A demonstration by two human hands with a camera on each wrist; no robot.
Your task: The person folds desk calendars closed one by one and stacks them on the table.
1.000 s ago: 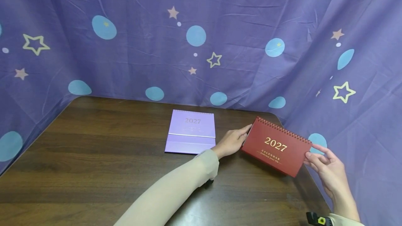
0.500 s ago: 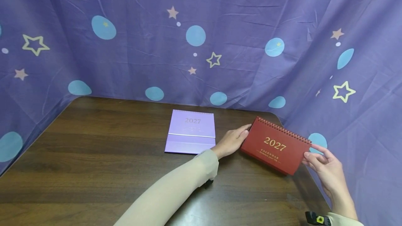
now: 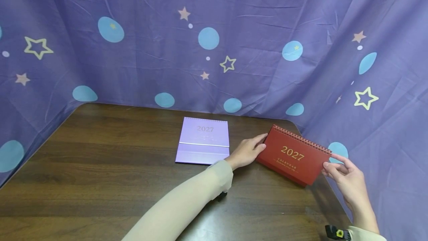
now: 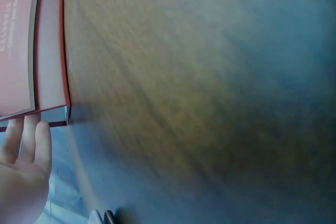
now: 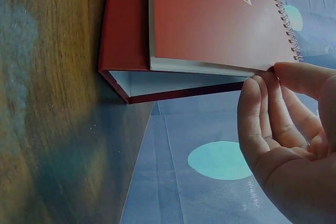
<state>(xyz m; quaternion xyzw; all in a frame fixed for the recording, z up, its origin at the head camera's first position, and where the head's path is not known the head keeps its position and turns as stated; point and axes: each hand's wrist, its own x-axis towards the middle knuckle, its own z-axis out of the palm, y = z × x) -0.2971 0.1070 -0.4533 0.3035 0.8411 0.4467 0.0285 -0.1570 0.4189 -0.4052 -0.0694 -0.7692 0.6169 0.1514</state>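
Note:
A red 2027 desk calendar point(image 3: 291, 155) with a spiral top edge stands tilted back at the table's right side. At its left edge is my left hand point(image 3: 245, 152), thumb in front and fingers toward the back; the left wrist view shows the fingers point(image 4: 42, 142) reaching behind the end of the calendar. My right hand point(image 3: 351, 185) pinches the upper right corner near the spiral. From the right wrist view, the calendar's folded base point(image 5: 126, 40) opens as a wedge below the pages, with its lower edge at the table.
A lilac 2027 desk calendar point(image 3: 204, 140) lies near the back middle of the brown wooden table point(image 3: 100, 174), left of my left hand. A purple curtain point(image 3: 150, 47) with stars and blue dots hangs along the back and sides. The red calendar is close to the table's right edge.
The red calendar's front cover has come down slightly at its lower right, toward its base. My right hand has shifted a little left with it. My left hand has hardly moved.

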